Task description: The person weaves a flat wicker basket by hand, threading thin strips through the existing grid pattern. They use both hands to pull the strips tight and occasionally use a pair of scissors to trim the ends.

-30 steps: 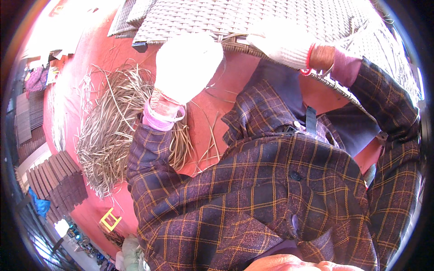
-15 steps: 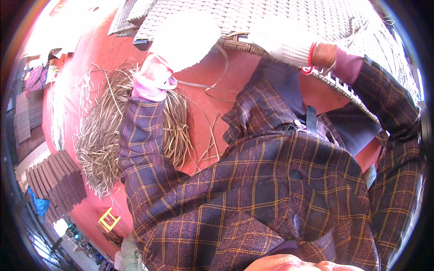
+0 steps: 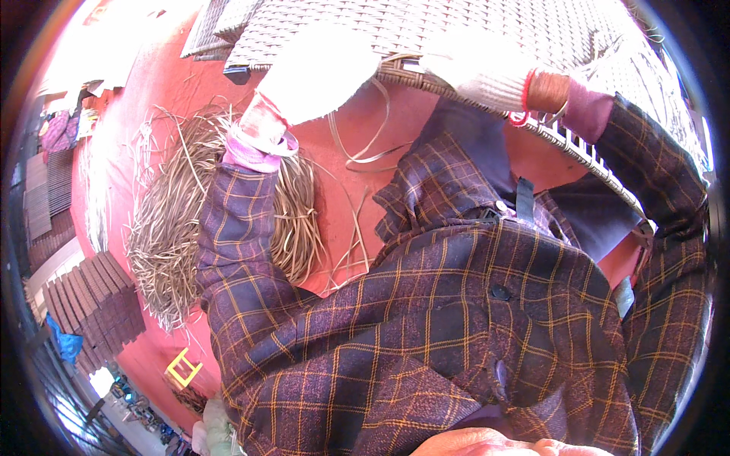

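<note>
The woven panel [image 3: 456,19] is pale basketweave; the right glove [image 3: 494,90] at its edge, white with red trim; below it, tan strands [image 3: 163,235], red floor [image 3: 186,83], dark jacket [image 3: 426,296] checked yellow.

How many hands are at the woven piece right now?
2. The left hand is at the lower edge of the woven piece; the right hand is farther right along it. Glare washes out both; no others show.
</note>
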Motion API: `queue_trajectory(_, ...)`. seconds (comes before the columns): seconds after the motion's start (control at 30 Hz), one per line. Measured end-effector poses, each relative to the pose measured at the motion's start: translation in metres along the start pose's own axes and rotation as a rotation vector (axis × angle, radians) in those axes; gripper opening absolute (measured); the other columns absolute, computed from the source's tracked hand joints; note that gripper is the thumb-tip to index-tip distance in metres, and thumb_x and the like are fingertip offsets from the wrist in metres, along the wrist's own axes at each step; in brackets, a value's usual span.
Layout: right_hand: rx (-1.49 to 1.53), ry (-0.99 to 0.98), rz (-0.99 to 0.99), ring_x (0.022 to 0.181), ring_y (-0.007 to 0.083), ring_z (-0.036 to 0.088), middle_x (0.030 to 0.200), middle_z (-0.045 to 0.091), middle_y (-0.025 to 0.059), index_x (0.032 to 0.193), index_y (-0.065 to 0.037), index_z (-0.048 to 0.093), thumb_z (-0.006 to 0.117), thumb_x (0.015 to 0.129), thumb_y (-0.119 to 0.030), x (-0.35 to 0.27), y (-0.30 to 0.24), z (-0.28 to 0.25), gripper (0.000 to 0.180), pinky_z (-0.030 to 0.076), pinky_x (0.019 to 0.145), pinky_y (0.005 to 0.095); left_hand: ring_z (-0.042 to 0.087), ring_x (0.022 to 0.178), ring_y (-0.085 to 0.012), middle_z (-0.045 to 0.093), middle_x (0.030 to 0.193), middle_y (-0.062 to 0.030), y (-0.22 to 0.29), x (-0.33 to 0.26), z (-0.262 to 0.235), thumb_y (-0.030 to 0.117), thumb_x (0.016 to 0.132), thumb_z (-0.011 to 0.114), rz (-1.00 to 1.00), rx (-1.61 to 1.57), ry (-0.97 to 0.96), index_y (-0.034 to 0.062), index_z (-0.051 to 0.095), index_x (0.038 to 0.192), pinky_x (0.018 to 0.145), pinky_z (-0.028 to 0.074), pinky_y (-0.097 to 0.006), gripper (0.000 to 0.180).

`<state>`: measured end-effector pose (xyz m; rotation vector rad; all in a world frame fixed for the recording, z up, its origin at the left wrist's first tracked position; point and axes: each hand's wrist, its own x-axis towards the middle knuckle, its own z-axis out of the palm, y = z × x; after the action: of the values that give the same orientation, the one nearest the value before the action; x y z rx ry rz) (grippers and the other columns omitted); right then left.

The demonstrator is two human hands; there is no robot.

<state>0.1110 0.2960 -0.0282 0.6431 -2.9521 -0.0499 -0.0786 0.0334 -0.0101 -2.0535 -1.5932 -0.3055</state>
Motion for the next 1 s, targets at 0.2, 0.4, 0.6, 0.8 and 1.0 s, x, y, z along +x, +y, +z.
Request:
queue_trajectory(0.2,0.060,0.040,-0.003,0.109,0.0410,0.067,0.121,0.072,0.0201,0.127,-0.006,0.070,0.057,0.104,-0.022,0.007,0.001,-0.001,0.031,0.054,0.097,0.0497,0.071,0.084,-0.0300,0.074,0.092,-0.0096,0.019,0.020,0.008,0.029,0.098,0.066,-0.187,0.054,-0.122,0.0113,0.077,0.100,0.072,0.058,-0.045,0.021)
queue_trajectory(0.4,0.088,-0.069,0.025,0.107,0.0420,0.066,0.119,0.072,0.0202,0.122,-0.004,0.070,0.054,0.107,-0.023,0.011,0.008,-0.001,0.029,0.053,0.098,0.0515,0.072,0.098,-0.0301,0.075,0.108,-0.0125,0.004,0.015,-0.013,0.017,0.099,0.065,-0.105,-0.366,0.090,0.0077,0.076,0.114,0.083,0.058,-0.044,0.020)
queue_trajectory(0.6,0.296,0.033,0.116,0.116,0.0401,0.067,0.127,0.073,0.0197,0.130,-0.005,0.071,0.055,0.108,-0.034,0.020,-0.005,-0.011,0.040,0.052,0.104,0.0485,0.069,0.093,-0.0304,0.073,0.103,-0.0103,0.024,0.025,-0.004,0.018,0.096,0.067,-0.152,-0.034,-0.154,0.0087,0.075,0.111,0.085,0.054,-0.047,0.019)
queue_trajectory(0.8,0.327,-0.065,0.207,0.115,0.0403,0.068,0.126,0.074,0.0185,0.129,-0.008,0.073,0.056,0.107,-0.040,0.011,-0.004,-0.027,0.043,0.053,0.104,0.0469,0.070,0.088,-0.0301,0.074,0.099,-0.0093,0.042,0.033,-0.001,0.022,0.095,0.073,-0.253,0.049,0.129,0.0099,0.077,0.108,0.075,0.056,-0.044,0.019)
queue_trajectory(1.0,0.276,-0.010,0.455,0.093,0.0326,0.067,0.099,0.070,0.0164,0.109,-0.007,0.075,0.058,0.105,-0.032,-0.080,-0.019,-0.086,0.030,0.053,0.087,0.0441,0.071,0.099,-0.0279,0.075,0.113,-0.0082,0.055,0.043,0.000,0.020,0.096,0.072,-0.213,0.191,0.184,0.0121,0.077,0.121,0.083,0.057,-0.044,0.027)
